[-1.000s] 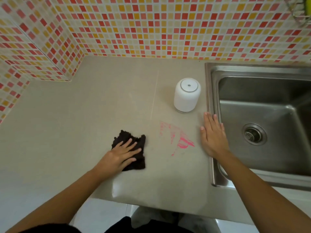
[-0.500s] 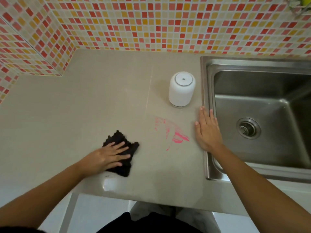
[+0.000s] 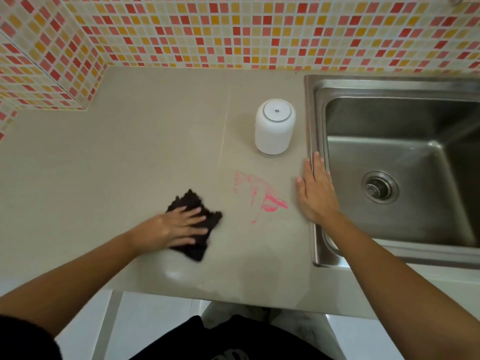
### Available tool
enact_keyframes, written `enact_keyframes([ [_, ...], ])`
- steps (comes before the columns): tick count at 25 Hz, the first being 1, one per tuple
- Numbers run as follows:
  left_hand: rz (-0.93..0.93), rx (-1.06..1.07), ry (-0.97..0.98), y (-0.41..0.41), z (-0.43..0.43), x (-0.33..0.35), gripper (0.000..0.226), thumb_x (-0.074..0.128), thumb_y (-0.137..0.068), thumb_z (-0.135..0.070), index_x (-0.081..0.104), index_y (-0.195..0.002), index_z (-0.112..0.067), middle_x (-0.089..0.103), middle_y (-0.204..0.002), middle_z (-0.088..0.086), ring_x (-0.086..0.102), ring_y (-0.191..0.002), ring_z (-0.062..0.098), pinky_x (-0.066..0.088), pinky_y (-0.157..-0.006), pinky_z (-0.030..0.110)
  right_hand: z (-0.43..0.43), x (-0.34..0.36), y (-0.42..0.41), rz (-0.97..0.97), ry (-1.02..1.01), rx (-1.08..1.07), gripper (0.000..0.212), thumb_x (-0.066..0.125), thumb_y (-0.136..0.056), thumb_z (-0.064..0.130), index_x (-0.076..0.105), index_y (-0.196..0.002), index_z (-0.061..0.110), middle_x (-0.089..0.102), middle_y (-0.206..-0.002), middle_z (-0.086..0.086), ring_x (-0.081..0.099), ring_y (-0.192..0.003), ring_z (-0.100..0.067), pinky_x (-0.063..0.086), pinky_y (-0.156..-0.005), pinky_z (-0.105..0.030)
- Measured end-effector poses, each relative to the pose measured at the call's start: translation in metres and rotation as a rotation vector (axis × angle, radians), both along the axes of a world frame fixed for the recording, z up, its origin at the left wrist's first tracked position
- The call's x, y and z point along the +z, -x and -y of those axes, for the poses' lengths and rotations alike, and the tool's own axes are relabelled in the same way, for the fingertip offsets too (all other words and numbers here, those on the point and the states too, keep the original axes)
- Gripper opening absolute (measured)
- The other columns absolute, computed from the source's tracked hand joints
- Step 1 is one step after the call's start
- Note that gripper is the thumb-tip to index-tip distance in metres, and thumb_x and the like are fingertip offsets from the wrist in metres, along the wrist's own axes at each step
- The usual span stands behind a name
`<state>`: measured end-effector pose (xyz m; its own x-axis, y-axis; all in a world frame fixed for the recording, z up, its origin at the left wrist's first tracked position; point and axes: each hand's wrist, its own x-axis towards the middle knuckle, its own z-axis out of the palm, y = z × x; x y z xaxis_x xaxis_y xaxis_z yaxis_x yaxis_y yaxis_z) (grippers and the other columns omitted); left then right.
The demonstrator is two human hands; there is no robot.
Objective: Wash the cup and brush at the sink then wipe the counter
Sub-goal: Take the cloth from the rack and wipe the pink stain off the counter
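Note:
My left hand (image 3: 179, 226) presses flat, fingers spread, on a dark cloth (image 3: 194, 245) lying on the beige counter (image 3: 117, 165). A pink smear (image 3: 262, 196) marks the counter just right of the cloth. A white cup (image 3: 274, 127) stands upside down behind the smear, close to the sink. My right hand (image 3: 315, 193) rests flat on the counter at the sink's left rim, fingers straight, holding nothing. No brush is in view.
The steel sink (image 3: 315, 113) fills the right side, with its drain (image 3: 379, 187) in the basin floor. A mosaic tiled wall (image 3: 233, 29) runs behind the counter and juts forward at the far left. A wet sheen lies on the counter near its front edge.
The left hand slid the cloth left and back along the counter, then right again toward the pink smear. The right hand stayed flat by the sink rim. The cup has not moved.

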<state>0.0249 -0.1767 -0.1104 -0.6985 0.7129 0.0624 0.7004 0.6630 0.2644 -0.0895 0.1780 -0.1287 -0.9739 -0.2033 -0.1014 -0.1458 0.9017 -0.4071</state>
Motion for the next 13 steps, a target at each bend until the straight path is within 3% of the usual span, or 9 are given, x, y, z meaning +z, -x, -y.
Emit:
enact_keyframes([
  [1, -0.007, 0.059, -0.021, 0.015, -0.013, -0.002, 0.037, 0.035, -0.1, -0.04, 0.057, -0.126, -0.026, 0.062, -0.125, 0.012, 0.022, -0.142, 0.006, 0.017, -0.115, 0.028, 0.0, 0.0, 0.001, 0.001, 0.0, -0.003, 0.065, 0.017, -0.092, 0.038, 0.012, -0.148, 0.006, -0.003, -0.158, -0.012, -0.004, -0.146, -0.023, -0.001, -0.116, -0.036],
  [3, -0.044, 0.095, -0.063, 0.016, -0.066, -0.015, 0.037, 0.036, -0.099, -0.041, 0.06, -0.124, -0.028, 0.063, -0.125, 0.011, 0.038, -0.135, 0.014, 0.023, -0.113, 0.032, 0.0, 0.0, 0.001, 0.009, -0.008, -0.002, 0.067, 0.015, -0.09, 0.039, 0.011, -0.148, 0.007, -0.003, -0.158, -0.011, -0.004, -0.146, -0.023, -0.002, -0.116, -0.035],
  [5, 0.0, -0.068, -0.049, -0.027, -0.089, -0.019, 0.039, 0.038, -0.099, -0.04, 0.067, -0.116, -0.021, 0.063, -0.126, 0.007, 0.05, -0.126, 0.023, 0.026, -0.111, 0.033, 0.001, 0.0, 0.0, 0.002, -0.013, -0.003, 0.067, 0.015, -0.09, 0.04, 0.011, -0.148, 0.007, -0.004, -0.158, -0.011, -0.005, -0.146, -0.022, -0.003, -0.115, -0.033],
  [8, -0.012, -0.155, 0.009, -0.071, -0.014, -0.004, 0.035, 0.044, -0.098, -0.038, 0.065, -0.119, -0.02, 0.059, -0.13, 0.006, 0.047, -0.129, 0.021, 0.026, -0.114, 0.034, 0.0, -0.001, 0.0, 0.002, -0.002, -0.007, 0.066, 0.015, -0.09, 0.04, 0.012, -0.148, 0.007, -0.003, -0.158, -0.011, -0.004, -0.146, -0.022, -0.003, -0.115, -0.034],
  [11, 0.017, 0.191, 0.0, -0.043, 0.048, 0.005, 0.039, 0.04, -0.099, -0.036, 0.058, -0.122, -0.011, 0.062, -0.124, 0.016, 0.03, -0.14, 0.013, 0.018, -0.117, 0.028, 0.002, -0.001, 0.001, 0.002, 0.002, -0.017, 0.067, 0.015, -0.09, 0.04, 0.011, -0.148, 0.007, -0.004, -0.158, -0.011, -0.004, -0.146, -0.022, -0.004, -0.114, -0.033],
  [13, -0.042, 0.347, -0.031, -0.003, 0.019, -0.006, 0.042, 0.035, -0.1, -0.038, 0.059, -0.121, -0.01, 0.064, -0.121, 0.018, 0.024, -0.141, 0.006, 0.016, -0.116, 0.023, 0.0, 0.0, 0.0, 0.012, 0.001, -0.007, 0.067, 0.015, -0.09, 0.04, 0.011, -0.148, 0.007, -0.004, -0.158, -0.011, -0.005, -0.146, -0.022, -0.005, -0.114, -0.033],
])
